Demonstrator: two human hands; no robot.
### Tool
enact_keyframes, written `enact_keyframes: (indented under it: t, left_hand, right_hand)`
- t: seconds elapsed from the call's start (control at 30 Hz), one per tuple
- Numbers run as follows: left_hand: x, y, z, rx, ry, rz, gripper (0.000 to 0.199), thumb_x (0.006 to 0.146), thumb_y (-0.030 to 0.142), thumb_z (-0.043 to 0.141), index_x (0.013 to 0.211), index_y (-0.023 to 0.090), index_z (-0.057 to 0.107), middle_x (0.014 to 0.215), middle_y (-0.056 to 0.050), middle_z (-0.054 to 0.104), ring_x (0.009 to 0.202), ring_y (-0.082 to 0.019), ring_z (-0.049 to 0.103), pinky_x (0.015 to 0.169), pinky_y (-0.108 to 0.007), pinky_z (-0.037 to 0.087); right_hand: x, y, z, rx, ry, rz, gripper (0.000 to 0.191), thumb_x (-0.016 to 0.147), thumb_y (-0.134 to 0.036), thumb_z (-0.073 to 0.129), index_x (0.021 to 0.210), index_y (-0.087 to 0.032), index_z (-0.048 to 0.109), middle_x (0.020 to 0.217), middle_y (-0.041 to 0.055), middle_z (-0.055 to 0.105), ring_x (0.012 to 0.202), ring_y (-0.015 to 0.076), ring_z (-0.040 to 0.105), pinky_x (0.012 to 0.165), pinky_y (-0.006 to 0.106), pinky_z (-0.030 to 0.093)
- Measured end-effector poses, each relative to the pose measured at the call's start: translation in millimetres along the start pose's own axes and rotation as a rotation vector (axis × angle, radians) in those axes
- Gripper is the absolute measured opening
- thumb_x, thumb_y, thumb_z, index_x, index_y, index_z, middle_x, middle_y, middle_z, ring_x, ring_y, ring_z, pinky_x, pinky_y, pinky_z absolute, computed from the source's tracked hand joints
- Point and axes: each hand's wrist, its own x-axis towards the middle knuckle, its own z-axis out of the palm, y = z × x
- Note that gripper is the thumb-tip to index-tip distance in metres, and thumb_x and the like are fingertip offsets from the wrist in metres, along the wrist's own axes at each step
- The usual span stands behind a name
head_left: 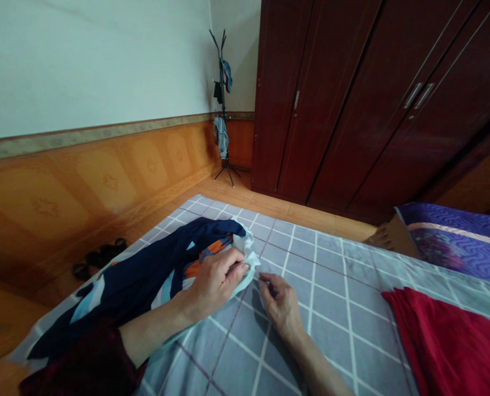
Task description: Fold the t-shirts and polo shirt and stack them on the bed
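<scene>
My left hand [220, 278] is closed on the pale edge of a navy garment [146, 264] with light blue, white and orange patches. The garment lies bunched on the left side of a bed covered by a grey checked sheet [327, 286]. Its exact kind does not show. Just right of that pale edge, my right hand [281, 305] hovers over the sheet with thumb and fingertips drawn together. Whether anything small sits in that pinch cannot be seen. A red folded cloth [451, 335] rests on the bed at the lower right.
Dark red wardrobes [331, 99] stand along the far side. A black coat rack [223, 99] with a cap and clothes is in the corner. Dark shoes [100, 257] lie on the floor at left. Purple bedding [463, 236] on a cardboard box [397, 236] is at right.
</scene>
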Motion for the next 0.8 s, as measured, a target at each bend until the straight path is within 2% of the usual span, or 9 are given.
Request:
enact_keyframes:
  t: [0.1, 0.2, 0.27, 0.33, 0.4, 0.47, 0.57, 0.67, 0.8]
  left_hand:
    - [13.4, 20.9, 9.6, -0.1, -0.182, 0.045, 0.017, 0.093, 0.023, 0.043, 0.082, 0.018, 0.055, 0.072, 0.001, 0.06, 0.067, -0.011, 0.058, 0.063, -0.021, 0.042]
    - [17.6, 17.8, 22.3, -0.045, -0.37, 0.096, 0.015, 0.093, 0.022, 0.044, 0.093, 0.018, 0.059, 0.089, -0.001, 0.066, 0.084, -0.014, 0.062, 0.077, -0.023, 0.046]
    - [13.8, 1.2, 27.8, 0.148, -0.353, 0.093, 0.021, 0.09, 0.025, 0.05, 0.108, 0.017, 0.058, 0.111, -0.007, 0.063, 0.108, -0.02, 0.056, 0.095, -0.032, 0.042]
    - [5.9, -23.6, 29.7, 0.376, -0.325, 0.055, 0.043, 0.084, 0.029, 0.059, 0.124, 0.016, 0.051, 0.135, -0.014, 0.049, 0.131, -0.029, 0.037, 0.109, -0.045, 0.028]
    - [-3.8, -50.8, 28.6, 0.546, -0.34, -0.031, 0.067, 0.077, 0.032, 0.066, 0.137, 0.018, 0.041, 0.149, -0.016, 0.03, 0.14, -0.036, 0.016, 0.112, -0.055, 0.015]
    - [-12.6, -74.8, 26.3, 0.616, -0.38, -0.164, 0.083, 0.07, 0.037, 0.07, 0.143, 0.019, 0.033, 0.153, -0.017, 0.019, 0.141, -0.04, 0.008, 0.11, -0.058, 0.014]
    - [-19.6, -98.4, 23.6, 0.576, -0.375, -0.332, 0.085, 0.067, 0.037, 0.069, 0.142, 0.017, 0.035, 0.15, -0.018, 0.027, 0.137, -0.039, 0.025, 0.107, -0.05, 0.028]
    - [-16.3, -109.9, 18.3, 0.522, -0.27, -0.358, 0.054, 0.073, 0.024, 0.059, 0.126, 0.019, 0.054, 0.132, -0.012, 0.053, 0.119, -0.03, 0.051, 0.099, -0.039, 0.04]
    - [-1.7, -119.5, -6.0, 0.478, -0.168, -0.397, 0.033, 0.076, 0.02, 0.047, 0.105, 0.02, 0.063, 0.104, -0.005, 0.069, 0.096, -0.022, 0.064, 0.085, -0.03, 0.048]
  right_hand:
    - [3.4, 4.4, -8.3, 0.194, 0.028, 0.17, 0.031, 0.075, -0.042, 0.056, 0.08, -0.014, 0.07, 0.062, 0.004, 0.064, 0.054, 0.0177, 0.054, 0.051, 0.028, 0.042]
    - [7.4, 10.7, -18.4, 0.319, 0.07, 0.187, 0.028, 0.062, -0.043, 0.065, 0.063, -0.015, 0.066, 0.056, 0.0033, 0.061, 0.054, 0.0176, 0.052, 0.049, 0.026, 0.04]
    - [9.2, 14.4, -22.3, 0.35, 0.074, 0.199, 0.028, 0.062, -0.042, 0.065, 0.067, -0.014, 0.067, 0.06, 0.0036, 0.064, 0.058, 0.0185, 0.053, 0.051, 0.027, 0.042]
    - [9.9, 17.0, -22.7, 0.382, 0.075, 0.218, 0.029, 0.064, -0.041, 0.065, 0.073, -0.013, 0.069, 0.064, 0.0037, 0.066, 0.06, 0.019, 0.055, 0.054, 0.027, 0.044]
    - [9.8, 18.7, -20.8, 0.397, 0.083, 0.236, 0.028, 0.064, -0.04, 0.065, 0.073, -0.013, 0.069, 0.064, 0.0038, 0.067, 0.061, 0.0195, 0.056, 0.054, 0.027, 0.044]
    - [9.4, 19.9, -18.7, 0.407, 0.092, 0.249, 0.027, 0.063, -0.038, 0.066, 0.075, -0.013, 0.07, 0.067, 0.0043, 0.068, 0.063, 0.0207, 0.057, 0.055, 0.027, 0.044]
    - [8.9, 20.7, -16.9, 0.421, 0.092, 0.259, 0.027, 0.062, -0.034, 0.068, 0.078, -0.013, 0.071, 0.073, 0.0057, 0.071, 0.068, 0.0227, 0.06, 0.059, 0.029, 0.046]
    - [8.9, 20.8, -16.1, 0.432, 0.108, 0.272, 0.028, 0.062, -0.033, 0.069, 0.081, -0.013, 0.069, 0.078, 0.0078, 0.072, 0.072, 0.0242, 0.062, 0.062, 0.03, 0.048]
    - [9.5, 21.4, -15.1, 0.459, 0.138, 0.309, 0.047, 0.065, -0.038, 0.067, 0.103, -0.011, 0.063, 0.075, 0.0095, 0.071, 0.065, 0.0229, 0.064, 0.059, 0.03, 0.049]
